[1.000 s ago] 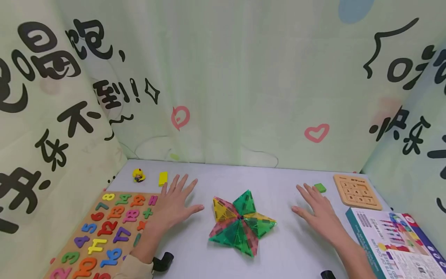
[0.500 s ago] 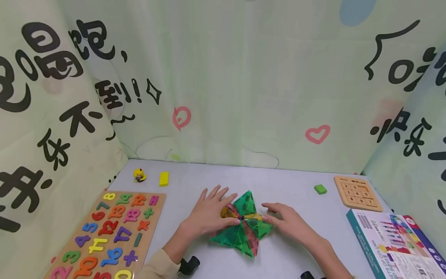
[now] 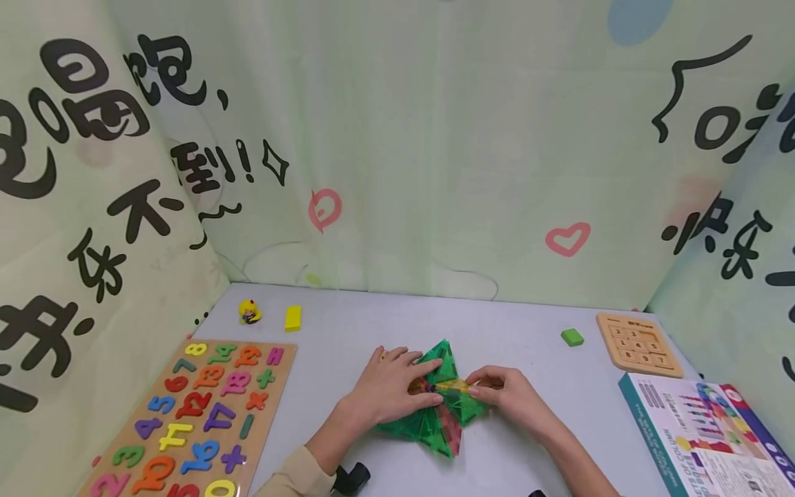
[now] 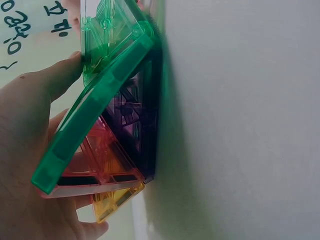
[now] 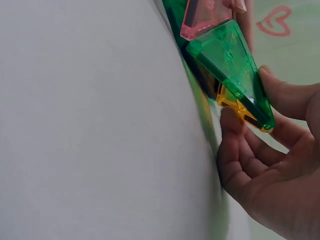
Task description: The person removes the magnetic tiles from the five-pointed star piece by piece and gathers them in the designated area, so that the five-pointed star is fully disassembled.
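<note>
A star built of translucent green, red and yellow magnetic tiles [image 3: 448,424] lies on the white table, its raised points meeting at the middle. My left hand [image 3: 385,390] spans the star's left part and grips it, thumb and forefinger on either side of the centre. In the left wrist view, the left thumb [image 4: 65,75] lies against a green tile [image 4: 107,105], and fingertips show beyond the yellow one. My right hand [image 3: 512,397] pinches the right point between thumb and curled fingers, at a green tile [image 5: 227,62] and a yellow tile [image 5: 240,107].
A board of colourful numbers [image 3: 273,407] lies at the left, below a small yellow toy figure [image 3: 250,311] and a yellow block [image 3: 293,318]. At the right are a green block [image 3: 572,337], a wooden number board [image 3: 638,344] and a printed box [image 3: 702,435].
Both hands have come inward from the sides of the star onto it. The left hand now covers its left part, and the right fingers have closed on its right point.
</note>
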`<state>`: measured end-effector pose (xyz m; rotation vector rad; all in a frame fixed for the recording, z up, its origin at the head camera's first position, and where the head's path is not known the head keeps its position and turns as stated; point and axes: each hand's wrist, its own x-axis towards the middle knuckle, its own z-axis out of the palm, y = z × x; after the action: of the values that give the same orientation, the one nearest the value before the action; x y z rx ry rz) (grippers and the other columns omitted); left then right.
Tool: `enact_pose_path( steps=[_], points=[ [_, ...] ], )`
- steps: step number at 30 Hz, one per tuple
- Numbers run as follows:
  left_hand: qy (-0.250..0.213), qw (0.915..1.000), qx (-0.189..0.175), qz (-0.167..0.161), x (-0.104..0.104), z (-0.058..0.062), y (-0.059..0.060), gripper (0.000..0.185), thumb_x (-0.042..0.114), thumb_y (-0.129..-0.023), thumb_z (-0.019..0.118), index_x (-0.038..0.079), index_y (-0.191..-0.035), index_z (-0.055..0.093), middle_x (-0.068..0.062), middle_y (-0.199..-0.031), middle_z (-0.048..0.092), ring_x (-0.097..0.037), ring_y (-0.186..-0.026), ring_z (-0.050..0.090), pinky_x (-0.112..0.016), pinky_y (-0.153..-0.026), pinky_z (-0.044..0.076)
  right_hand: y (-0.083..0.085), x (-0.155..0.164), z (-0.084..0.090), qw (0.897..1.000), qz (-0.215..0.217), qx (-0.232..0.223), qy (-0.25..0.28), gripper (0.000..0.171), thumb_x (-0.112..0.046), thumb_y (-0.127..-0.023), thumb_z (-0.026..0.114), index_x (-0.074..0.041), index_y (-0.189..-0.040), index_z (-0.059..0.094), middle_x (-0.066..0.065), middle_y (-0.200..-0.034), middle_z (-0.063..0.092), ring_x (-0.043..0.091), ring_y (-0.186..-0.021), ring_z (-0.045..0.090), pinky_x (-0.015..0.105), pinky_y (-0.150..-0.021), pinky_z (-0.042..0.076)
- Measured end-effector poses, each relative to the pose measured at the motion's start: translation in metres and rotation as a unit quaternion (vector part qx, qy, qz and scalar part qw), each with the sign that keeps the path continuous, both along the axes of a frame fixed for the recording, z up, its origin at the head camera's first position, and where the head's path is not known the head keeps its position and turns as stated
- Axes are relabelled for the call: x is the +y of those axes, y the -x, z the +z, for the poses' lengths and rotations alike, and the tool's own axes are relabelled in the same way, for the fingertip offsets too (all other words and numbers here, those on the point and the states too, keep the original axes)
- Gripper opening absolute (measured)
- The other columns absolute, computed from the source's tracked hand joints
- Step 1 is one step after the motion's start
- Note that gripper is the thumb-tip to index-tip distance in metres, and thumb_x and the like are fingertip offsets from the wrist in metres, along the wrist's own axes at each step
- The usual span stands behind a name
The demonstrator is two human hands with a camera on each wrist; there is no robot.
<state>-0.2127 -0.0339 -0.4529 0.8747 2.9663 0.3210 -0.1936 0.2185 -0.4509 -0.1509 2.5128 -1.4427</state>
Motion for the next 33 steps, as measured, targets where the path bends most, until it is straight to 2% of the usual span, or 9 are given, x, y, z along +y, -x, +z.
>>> enact_pose_path(
  steps=[5,11,17,20,25,33],
  points=[
    [0.004,1.0000,0.005,0.003,0.000,0.001,-0.001,0.066,0.077,-0.091,0.039,0.047,-0.150,0.035,0.002,-0.152,0.048,-0.027,-0.142,0.042,-0.061,-0.115,0.027,0.000,0.002,-0.004,0.999,-0.018,-0.011,0.049,0.033,-0.025,-0.091,0.071,0.000,-0.113,0.068,0.005,-0.091,0.068,0.013,-0.076,0.057,0.029,-0.063,0.048],
    [0.002,1.0000,0.005,0.004,0.001,0.002,-0.001,0.066,0.077,-0.091,0.040,0.046,-0.149,0.037,0.003,-0.150,0.050,-0.026,-0.141,0.044,-0.061,-0.115,0.028,-0.003,-0.002,-0.005,0.994,-0.075,-0.032,0.079,0.031,-0.020,-0.088,0.075,0.001,-0.109,0.069,0.001,-0.093,0.071,0.010,-0.080,0.057,0.026,-0.068,0.049],
    [0.001,0.9999,0.014,-0.005,0.003,0.001,0.000,0.065,0.077,-0.091,0.039,0.047,-0.148,0.039,0.003,-0.148,0.053,-0.025,-0.139,0.046,-0.060,-0.113,0.030,-0.012,-0.003,-0.006,0.978,-0.143,-0.046,0.144,0.032,-0.009,-0.085,0.076,0.005,-0.112,0.067,-0.001,-0.089,0.071,0.009,-0.083,0.064,0.022,-0.073,0.054],
    [-0.002,0.9998,0.017,-0.005,0.003,0.001,-0.001,0.064,0.076,-0.091,0.041,0.046,-0.148,0.041,0.002,-0.148,0.053,-0.026,-0.139,0.045,-0.062,-0.114,0.028,-0.014,-0.005,-0.008,0.971,-0.166,-0.044,0.164,0.033,-0.007,-0.083,0.076,0.005,-0.112,0.067,0.000,-0.089,0.070,0.010,-0.083,0.065,0.022,-0.073,0.055],
    [-0.015,0.9995,0.022,-0.014,0.002,-0.001,-0.002,0.060,0.072,-0.093,0.042,0.044,-0.147,0.043,0.002,-0.148,0.052,-0.024,-0.141,0.044,-0.066,-0.116,0.021,-0.015,-0.007,-0.011,0.964,-0.198,-0.039,0.175,0.033,-0.008,-0.083,0.077,0.001,-0.113,0.068,-0.001,-0.095,0.071,0.008,-0.087,0.064,0.022,-0.076,0.054],
    [-0.033,0.9987,0.029,-0.024,-0.001,-0.003,-0.002,0.057,0.069,-0.094,0.044,0.043,-0.145,0.046,0.004,-0.142,0.057,-0.020,-0.137,0.048,-0.064,-0.117,0.022,-0.011,0.001,-0.007,0.947,-0.223,-0.018,0.230,0.028,-0.007,-0.086,0.075,-0.002,-0.112,0.066,-0.008,-0.090,0.070,0.007,-0.082,0.068,0.023,-0.079,0.056]
  ],
)
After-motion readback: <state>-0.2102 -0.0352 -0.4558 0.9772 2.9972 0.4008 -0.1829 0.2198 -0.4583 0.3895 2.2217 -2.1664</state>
